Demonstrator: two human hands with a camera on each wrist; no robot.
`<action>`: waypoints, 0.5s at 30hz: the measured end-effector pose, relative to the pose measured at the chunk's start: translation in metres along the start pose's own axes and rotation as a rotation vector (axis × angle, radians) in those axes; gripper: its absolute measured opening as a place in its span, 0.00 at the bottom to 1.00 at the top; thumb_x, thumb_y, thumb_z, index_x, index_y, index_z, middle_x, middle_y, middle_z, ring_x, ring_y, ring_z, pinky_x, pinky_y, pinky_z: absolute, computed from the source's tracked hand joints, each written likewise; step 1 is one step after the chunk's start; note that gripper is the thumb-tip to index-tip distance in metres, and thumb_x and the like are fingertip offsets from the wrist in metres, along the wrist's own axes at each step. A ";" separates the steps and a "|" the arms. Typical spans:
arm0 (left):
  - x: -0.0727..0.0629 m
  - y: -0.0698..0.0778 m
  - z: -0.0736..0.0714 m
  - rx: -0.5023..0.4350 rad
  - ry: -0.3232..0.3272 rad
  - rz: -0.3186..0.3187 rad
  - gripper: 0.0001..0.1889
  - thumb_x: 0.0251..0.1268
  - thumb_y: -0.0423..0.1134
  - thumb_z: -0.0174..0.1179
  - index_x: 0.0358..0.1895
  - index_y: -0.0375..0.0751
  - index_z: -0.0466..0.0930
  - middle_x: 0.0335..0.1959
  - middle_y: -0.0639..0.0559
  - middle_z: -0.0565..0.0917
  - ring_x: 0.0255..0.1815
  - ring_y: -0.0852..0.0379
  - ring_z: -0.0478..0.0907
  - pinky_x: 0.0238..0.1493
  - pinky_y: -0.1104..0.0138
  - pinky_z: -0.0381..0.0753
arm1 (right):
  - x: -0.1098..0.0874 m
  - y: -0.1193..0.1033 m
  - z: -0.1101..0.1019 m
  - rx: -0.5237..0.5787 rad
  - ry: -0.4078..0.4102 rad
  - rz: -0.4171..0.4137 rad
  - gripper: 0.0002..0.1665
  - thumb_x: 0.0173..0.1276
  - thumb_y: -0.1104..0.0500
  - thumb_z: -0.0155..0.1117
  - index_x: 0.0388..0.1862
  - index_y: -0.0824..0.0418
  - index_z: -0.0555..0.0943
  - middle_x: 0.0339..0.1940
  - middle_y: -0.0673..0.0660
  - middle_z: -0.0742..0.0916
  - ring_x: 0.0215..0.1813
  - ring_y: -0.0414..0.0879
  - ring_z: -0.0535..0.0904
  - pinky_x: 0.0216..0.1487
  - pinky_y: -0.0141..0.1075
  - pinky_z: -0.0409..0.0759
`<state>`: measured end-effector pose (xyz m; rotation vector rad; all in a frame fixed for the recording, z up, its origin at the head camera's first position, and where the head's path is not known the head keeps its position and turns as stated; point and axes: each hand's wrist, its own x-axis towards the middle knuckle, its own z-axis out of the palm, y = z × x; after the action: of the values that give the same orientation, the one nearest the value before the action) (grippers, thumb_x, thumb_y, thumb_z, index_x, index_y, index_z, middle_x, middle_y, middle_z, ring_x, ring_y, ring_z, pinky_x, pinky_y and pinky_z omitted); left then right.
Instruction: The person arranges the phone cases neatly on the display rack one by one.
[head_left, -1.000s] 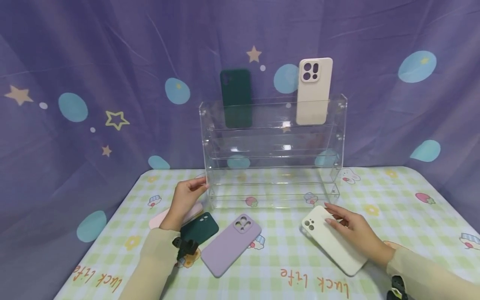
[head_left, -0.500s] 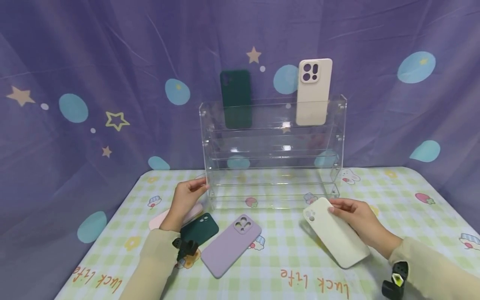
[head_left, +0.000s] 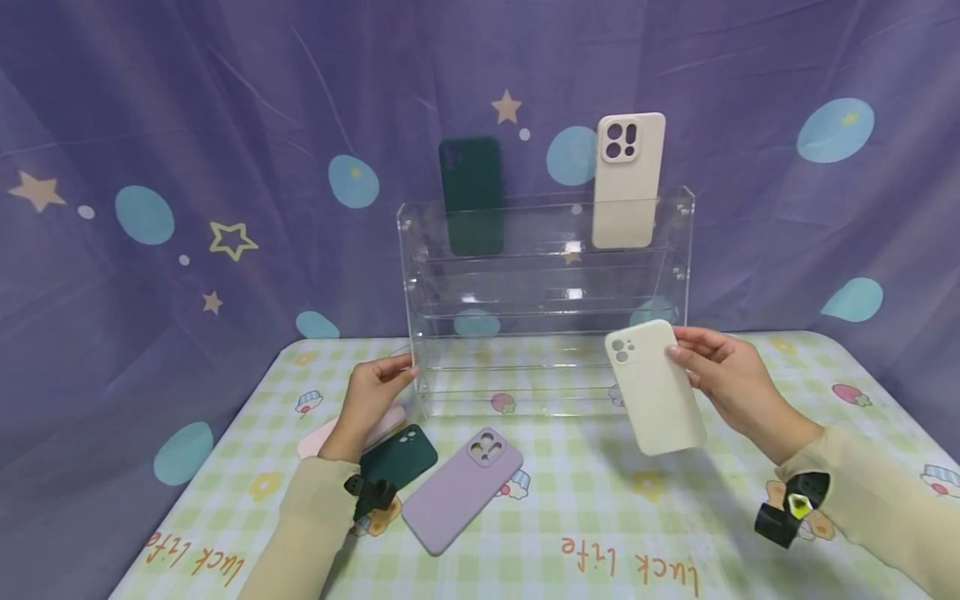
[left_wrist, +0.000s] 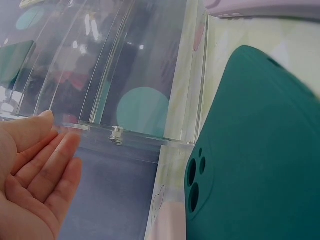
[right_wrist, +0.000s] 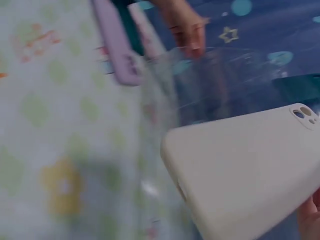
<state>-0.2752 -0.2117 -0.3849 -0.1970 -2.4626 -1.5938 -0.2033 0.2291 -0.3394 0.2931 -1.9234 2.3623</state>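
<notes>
My right hand point(head_left: 731, 379) pinches a cream-white phone case point(head_left: 656, 392) by its right edge, thumb on the back face. The case is raised above the table, tilted, camera holes at its upper left, in front of the lower right of a clear acrylic display rack point(head_left: 547, 329). In the right wrist view the white case point(right_wrist: 245, 170) fills the lower right. My left hand point(head_left: 371, 400) holds the rack's left side panel between thumb and fingertips. A dark green case point(head_left: 474, 196) and a white case point(head_left: 630, 183) stand upright in the rack's top tier.
On the checked tablecloth point(head_left: 570, 500) lie a lilac phone case point(head_left: 461, 496), a dark green one point(head_left: 401, 457) and a pink one point(head_left: 318, 437). The green and pink cases are partly hidden by the left arm. A purple patterned curtain point(head_left: 225, 100) hangs behind the rack.
My right hand has lifted the white case from the tablecloth, raising it toward the rack and turning it more upright. My left hand has stayed at the rack's side.
</notes>
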 end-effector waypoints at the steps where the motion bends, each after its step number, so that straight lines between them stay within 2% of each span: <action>1: 0.000 0.000 0.000 -0.002 0.002 0.002 0.16 0.61 0.34 0.63 0.50 0.29 0.81 0.49 0.36 0.82 0.34 0.76 0.77 0.37 0.80 0.75 | 0.004 -0.005 0.002 0.027 0.000 -0.029 0.14 0.66 0.70 0.59 0.40 0.52 0.83 0.35 0.47 0.86 0.38 0.37 0.82 0.34 0.29 0.81; 7: -0.001 0.002 0.000 0.005 0.003 0.008 0.16 0.60 0.33 0.64 0.50 0.29 0.81 0.47 0.36 0.83 0.33 0.76 0.77 0.38 0.80 0.75 | 0.025 -0.035 0.015 0.187 0.025 -0.175 0.12 0.64 0.74 0.59 0.40 0.61 0.82 0.34 0.52 0.86 0.37 0.40 0.82 0.33 0.30 0.80; 15: -0.001 0.000 -0.001 -0.002 0.005 0.019 0.15 0.60 0.32 0.64 0.49 0.29 0.81 0.47 0.35 0.83 0.33 0.76 0.77 0.37 0.80 0.75 | 0.055 -0.067 0.031 0.274 0.072 -0.291 0.10 0.62 0.71 0.62 0.42 0.64 0.80 0.36 0.54 0.84 0.38 0.41 0.80 0.33 0.29 0.78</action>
<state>-0.2742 -0.2121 -0.3845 -0.2161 -2.4482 -1.5876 -0.2421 0.2099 -0.2581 0.4640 -1.4141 2.3944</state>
